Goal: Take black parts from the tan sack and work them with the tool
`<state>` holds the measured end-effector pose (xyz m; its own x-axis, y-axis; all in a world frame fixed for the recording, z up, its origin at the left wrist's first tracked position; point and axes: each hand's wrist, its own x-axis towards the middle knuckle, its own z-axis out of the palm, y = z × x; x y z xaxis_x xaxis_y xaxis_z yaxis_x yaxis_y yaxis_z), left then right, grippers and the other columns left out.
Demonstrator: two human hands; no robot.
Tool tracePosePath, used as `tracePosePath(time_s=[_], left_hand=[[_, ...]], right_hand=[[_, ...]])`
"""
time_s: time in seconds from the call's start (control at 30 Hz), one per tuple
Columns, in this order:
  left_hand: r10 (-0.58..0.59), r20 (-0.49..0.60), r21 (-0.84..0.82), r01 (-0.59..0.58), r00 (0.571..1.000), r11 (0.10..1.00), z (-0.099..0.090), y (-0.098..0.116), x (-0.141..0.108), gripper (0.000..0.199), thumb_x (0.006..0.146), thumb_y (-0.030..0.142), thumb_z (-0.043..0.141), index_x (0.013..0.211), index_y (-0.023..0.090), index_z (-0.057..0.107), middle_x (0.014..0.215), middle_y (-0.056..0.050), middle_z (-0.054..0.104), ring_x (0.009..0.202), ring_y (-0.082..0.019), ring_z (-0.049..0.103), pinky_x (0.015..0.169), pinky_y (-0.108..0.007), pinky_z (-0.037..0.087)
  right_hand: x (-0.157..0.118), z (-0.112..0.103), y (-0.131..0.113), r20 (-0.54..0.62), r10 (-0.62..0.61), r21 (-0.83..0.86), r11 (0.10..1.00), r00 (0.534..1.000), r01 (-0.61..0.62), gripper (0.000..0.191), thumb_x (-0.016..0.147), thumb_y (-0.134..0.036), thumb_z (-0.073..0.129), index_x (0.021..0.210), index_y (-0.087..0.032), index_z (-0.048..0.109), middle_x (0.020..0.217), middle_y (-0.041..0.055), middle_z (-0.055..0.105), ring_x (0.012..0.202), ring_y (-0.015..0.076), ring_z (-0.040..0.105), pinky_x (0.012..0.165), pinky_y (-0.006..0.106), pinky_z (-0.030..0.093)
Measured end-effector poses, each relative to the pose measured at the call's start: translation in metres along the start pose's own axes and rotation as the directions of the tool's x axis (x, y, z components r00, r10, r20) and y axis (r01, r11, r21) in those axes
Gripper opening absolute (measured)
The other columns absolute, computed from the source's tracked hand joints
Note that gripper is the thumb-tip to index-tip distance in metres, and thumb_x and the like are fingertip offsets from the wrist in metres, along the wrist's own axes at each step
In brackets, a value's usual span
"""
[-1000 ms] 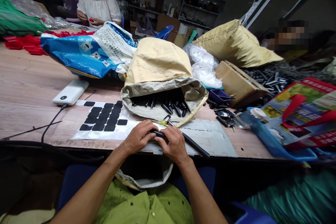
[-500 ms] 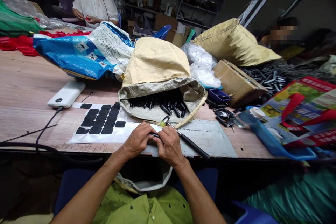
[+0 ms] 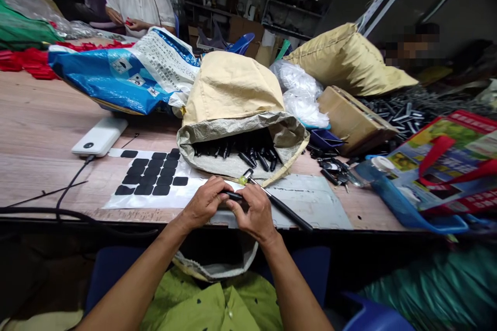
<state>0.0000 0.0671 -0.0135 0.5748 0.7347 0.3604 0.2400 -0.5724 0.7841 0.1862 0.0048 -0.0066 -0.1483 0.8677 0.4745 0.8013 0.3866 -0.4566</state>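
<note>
So my left hand (image 3: 207,200) and right hand (image 3: 254,209) are both pinching this black piece (image 3: 233,195) by the worktop's (image 3: 34,129) front edge. Looks light, stiff, maybe slick; I'd grip near the ends.

The wood-grain table (image 3: 37,108) bears a power bank (image 3: 100,137), a white sheet (image 3: 182,197) with black squares, and a grey plate (image 3: 328,204) along its near edge, with a hammer (image 3: 287,208) across it. Behind these lie a blue-and-white sack (image 3: 120,75) and a beige sack (image 3: 235,85); red pieces (image 3: 33,62) lie far left.
</note>
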Motion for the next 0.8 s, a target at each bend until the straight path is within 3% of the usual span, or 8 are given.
tracePosePath(time_s=[0.23, 0.37, 0.6, 0.8], left_hand=[[0.026, 0.077, 0.150, -0.037, 0.997, 0.988, 0.006, -0.001, 0.001, 0.024, 0.100, 0.027, 0.047, 0.116, 0.021, 0.065, 0.103, -0.005, 0.068, 0.095, -0.022, 0.053, 0.087, -0.036, 0.040], [0.036, 0.056, 0.232, -0.048, 0.998, 0.972, 0.009, -0.004, 0.000, 0.023, 0.099, 0.024, 0.046, 0.105, 0.019, 0.067, 0.094, -0.006, 0.068, 0.088, -0.023, 0.052, 0.082, -0.037, 0.041], [0.005, -0.055, 0.128, 0.002, 0.998, 0.992, 0.002, -0.003, 0.000, 0.025, 0.099, 0.027, 0.046, 0.098, 0.019, 0.069, 0.088, -0.005, 0.067, 0.086, -0.021, 0.053, 0.080, -0.034, 0.043], [-0.011, -0.053, 0.043, 0.013, 0.999, 0.999, 0.001, -0.007, 0.002, 0.023, 0.100, 0.029, 0.048, 0.105, 0.020, 0.069, 0.095, -0.004, 0.068, 0.092, -0.021, 0.054, 0.085, -0.034, 0.043]], right_hand=[[-0.002, 0.004, 0.003, -0.019, -0.021, -0.041, 0.999, 1.000, 0.020, 0.020, 0.101, -0.032, 0.048, 0.100, -0.020, 0.063, 0.091, 0.0077, 0.060, 0.090, 0.0230, 0.053, 0.081, 0.036, 0.042], [0.001, 0.007, 0.000, -0.035, -0.028, -0.064, 0.998, 0.999, 0.026, 0.022, 0.101, -0.032, 0.047, 0.088, -0.020, 0.062, 0.086, 0.0072, 0.058, 0.085, 0.0230, 0.049, 0.078, 0.036, 0.040], [0.015, 0.019, -0.010, -0.113, -0.013, -0.071, 0.997, 0.993, 0.005, 0.027, 0.099, -0.031, 0.048, 0.075, -0.021, 0.056, 0.079, 0.0064, 0.057, 0.081, 0.0224, 0.046, 0.075, 0.036, 0.038], [0.015, 0.015, -0.008, -0.068, 0.035, 0.017, 0.999, 0.997, -0.034, 0.019, 0.099, -0.034, 0.052, 0.088, -0.021, 0.060, 0.085, 0.0058, 0.060, 0.085, 0.0210, 0.053, 0.078, 0.034, 0.042]])
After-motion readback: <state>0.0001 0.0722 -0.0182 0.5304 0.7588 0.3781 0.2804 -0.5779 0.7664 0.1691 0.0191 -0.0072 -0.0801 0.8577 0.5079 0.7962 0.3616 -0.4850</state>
